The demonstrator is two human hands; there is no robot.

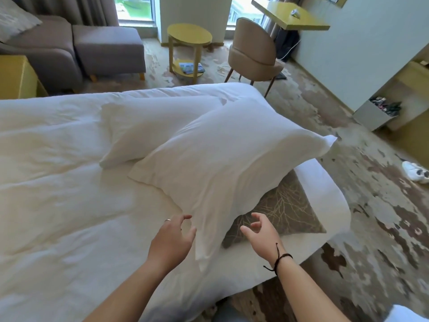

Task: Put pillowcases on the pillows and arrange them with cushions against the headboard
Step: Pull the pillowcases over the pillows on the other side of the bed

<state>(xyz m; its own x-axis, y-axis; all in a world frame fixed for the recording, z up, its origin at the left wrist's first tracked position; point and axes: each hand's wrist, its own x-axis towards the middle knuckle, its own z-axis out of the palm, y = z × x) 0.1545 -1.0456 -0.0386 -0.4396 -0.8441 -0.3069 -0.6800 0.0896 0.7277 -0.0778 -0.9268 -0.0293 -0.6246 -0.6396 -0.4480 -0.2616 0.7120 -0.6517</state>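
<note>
A large white pillow in its pillowcase lies tilted across the bed's corner, resting partly on a brown cushion with a branch pattern. A second white pillow lies behind it on the duvet. My left hand hovers by the near pillow's lower corner, fingers spread, holding nothing. My right hand is just to the right of that corner, over the cushion's edge, fingers curled apart and empty. The headboard is out of view.
White duvet covers the bed. Beyond it stand a grey sofa, a yellow round side table, a tan chair and a yellow desk. Patterned carpet lies to the right, with white shoes.
</note>
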